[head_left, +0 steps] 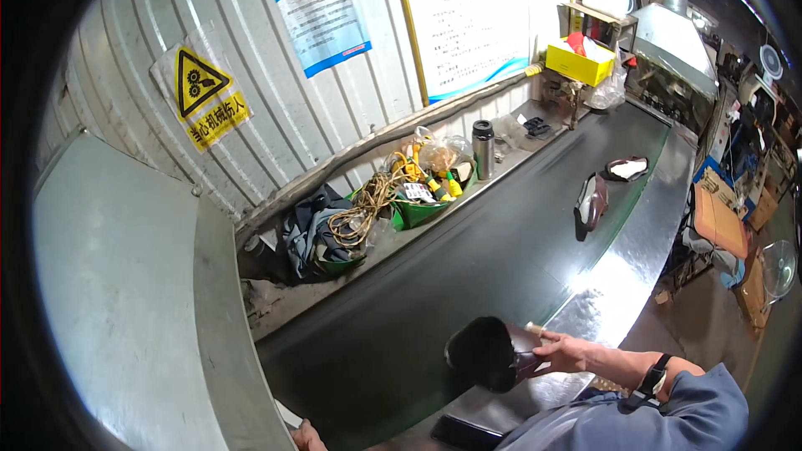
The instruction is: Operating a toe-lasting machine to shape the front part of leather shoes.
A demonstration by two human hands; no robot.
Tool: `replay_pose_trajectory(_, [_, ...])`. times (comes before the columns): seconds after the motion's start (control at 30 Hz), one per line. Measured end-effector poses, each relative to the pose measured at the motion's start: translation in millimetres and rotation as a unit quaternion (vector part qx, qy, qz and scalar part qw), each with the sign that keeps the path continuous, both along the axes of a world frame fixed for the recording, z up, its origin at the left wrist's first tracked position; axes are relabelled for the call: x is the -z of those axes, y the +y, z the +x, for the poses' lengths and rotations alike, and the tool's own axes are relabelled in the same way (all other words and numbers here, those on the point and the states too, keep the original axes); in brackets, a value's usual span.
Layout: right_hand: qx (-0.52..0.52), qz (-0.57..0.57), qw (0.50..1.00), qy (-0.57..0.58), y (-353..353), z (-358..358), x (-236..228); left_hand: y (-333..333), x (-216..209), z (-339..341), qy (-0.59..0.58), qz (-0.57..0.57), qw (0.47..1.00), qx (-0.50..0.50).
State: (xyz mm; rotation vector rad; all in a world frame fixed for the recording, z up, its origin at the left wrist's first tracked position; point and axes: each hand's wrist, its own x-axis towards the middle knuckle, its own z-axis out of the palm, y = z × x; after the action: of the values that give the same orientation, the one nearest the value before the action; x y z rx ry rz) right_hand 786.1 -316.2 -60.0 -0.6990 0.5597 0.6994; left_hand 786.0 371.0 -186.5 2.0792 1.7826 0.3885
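Note:
My right hand (566, 352), with a watch (650, 381) on its wrist, grips a dark maroon shoe (525, 349) by its side above the near part of the belt. Its black, fuzzy-looking opening faces up and left; the rest of its shape is unclear. At the lower edge only a few fingers of my left hand (309, 436) show, beside the bottom of a grey metal panel (225, 284); whether they hold anything is hidden. Farther along the dark conveyor belt (468, 259) lie a maroon shoe (592, 202) and another dark shoe with a white inside (627, 169).
Along the wall ledge sit dark cloth (313, 230), coiled rope (368, 205), a green bin (418, 214) of odds and ends and a steel flask (484, 150). A yellow box (576, 63) stands at the far end. A shiny metal edge (622, 284) borders the belt's right side.

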Motion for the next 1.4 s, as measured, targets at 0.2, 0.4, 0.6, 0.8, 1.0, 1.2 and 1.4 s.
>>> replay_pose_trajectory(0.2, [0.059, -0.038, 0.991, -0.115, -60.8, -39.1, -10.7, -116.1, -58.5, -34.4, 0.015, 0.189, 0.93, 0.315])
replay_pose_trajectory(0.4, [0.095, -0.051, 0.993, -0.057, -110.7, -46.2, 42.6, -321.3, -160.4, -40.7, -0.118, 0.194, 0.713, 0.663])
replay_pose_trajectory(0.6, [0.163, 0.009, 0.986, -0.043, -120.3, -53.3, 22.9, -483.2, -161.8, -79.5, -0.172, 0.116, 0.617, 0.759])
replay_pose_trajectory(0.8, [0.183, 0.053, 0.981, -0.03, -133.9, -52.0, 29.3, -578.3, -93.4, -129.2, -0.156, 0.23, 0.476, 0.835])
replay_pose_trajectory(1.0, [0.095, -0.14, 0.974, -0.152, -134.1, -71.1, -22.8, -567.3, -111.5, -98.0, -0.33, -0.46, 0.693, 0.445])
replay_pose_trajectory(1.2, [-0.255, -0.436, 0.591, -0.629, -118.4, -127.9, -26.8, -488.0, -88.8, -35.9, -0.256, -0.684, 0.653, 0.2])
replay_pose_trajectory(1.4, [-0.143, -0.567, 0.418, -0.695, -86.0, -138.8, 48.9, -487.4, -55.1, -6.6, -0.228, -0.334, 0.854, 0.326])
